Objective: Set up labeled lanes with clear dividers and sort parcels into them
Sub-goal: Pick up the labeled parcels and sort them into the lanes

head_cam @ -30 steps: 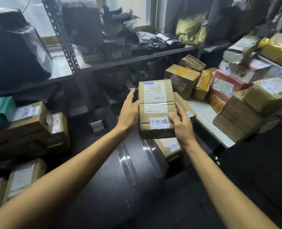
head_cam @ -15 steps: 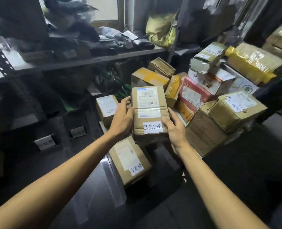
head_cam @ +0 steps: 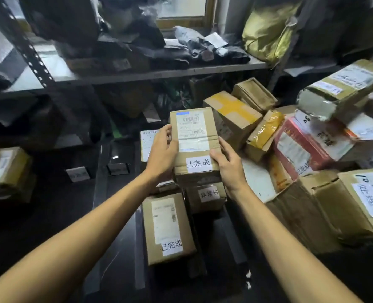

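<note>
I hold a brown cardboard parcel [head_cam: 194,136] upright in the middle of the view; it bears a shipping label and a white tag with handwritten characters. My left hand [head_cam: 162,153] grips its left edge and my right hand [head_cam: 226,164] grips its lower right edge. Directly under it lie a small tagged box [head_cam: 206,196] and, nearer me, a longer tagged parcel [head_cam: 167,227] on the dark surface. Clear divider strips [head_cam: 138,248] run along that surface beside them. Another labelled parcel [head_cam: 147,143] shows partly behind my left hand.
A heap of boxes fills the right side, among them a yellow-taped box [head_cam: 232,110], a red box [head_cam: 299,147] and a large tagged carton [head_cam: 365,204]. Small label cards [head_cam: 77,173] stand at the left. A metal shelf [head_cam: 159,73] with dark bags runs across the back.
The view has swung right and down. The parcel in both hands has come over the lane with the two tagged boxes; my grip on it is unchanged.
</note>
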`<state>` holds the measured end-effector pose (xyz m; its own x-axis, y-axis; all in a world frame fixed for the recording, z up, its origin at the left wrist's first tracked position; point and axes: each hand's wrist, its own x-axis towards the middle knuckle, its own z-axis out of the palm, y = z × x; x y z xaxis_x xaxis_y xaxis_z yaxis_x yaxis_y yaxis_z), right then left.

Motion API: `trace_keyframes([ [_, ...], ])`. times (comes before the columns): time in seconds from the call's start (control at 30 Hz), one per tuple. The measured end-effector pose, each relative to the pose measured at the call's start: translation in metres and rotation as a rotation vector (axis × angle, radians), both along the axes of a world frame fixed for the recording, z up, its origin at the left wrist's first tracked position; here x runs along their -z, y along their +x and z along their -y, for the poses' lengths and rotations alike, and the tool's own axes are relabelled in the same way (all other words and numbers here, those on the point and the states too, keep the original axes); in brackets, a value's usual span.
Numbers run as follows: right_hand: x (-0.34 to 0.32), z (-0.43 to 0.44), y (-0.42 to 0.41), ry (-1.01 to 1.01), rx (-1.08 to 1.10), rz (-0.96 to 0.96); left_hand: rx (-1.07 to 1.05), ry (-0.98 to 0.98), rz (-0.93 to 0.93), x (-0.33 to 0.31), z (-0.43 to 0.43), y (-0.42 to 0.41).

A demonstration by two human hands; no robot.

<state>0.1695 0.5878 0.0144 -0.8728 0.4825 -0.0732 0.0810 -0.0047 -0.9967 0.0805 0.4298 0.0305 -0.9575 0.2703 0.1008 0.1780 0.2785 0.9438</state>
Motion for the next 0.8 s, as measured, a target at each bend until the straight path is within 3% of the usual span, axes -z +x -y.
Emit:
trace_keyframes([
  [0.4, -0.004, 0.058, -0.075, -0.041, -0.214, 0.059, -0.289, -0.132, -0.015, 0.0, 0.061, -0.047],
  [0.6, 0.007, 0.073, -0.092, 0.045, -0.216, 0.141, -0.259, -0.161, 0.061, 0.01, 0.073, -0.07],
  [0.8, 0.018, 0.077, -0.089, 0.069, -0.218, 0.193, -0.209, -0.193, -0.005, 0.021, 0.078, -0.071],
])
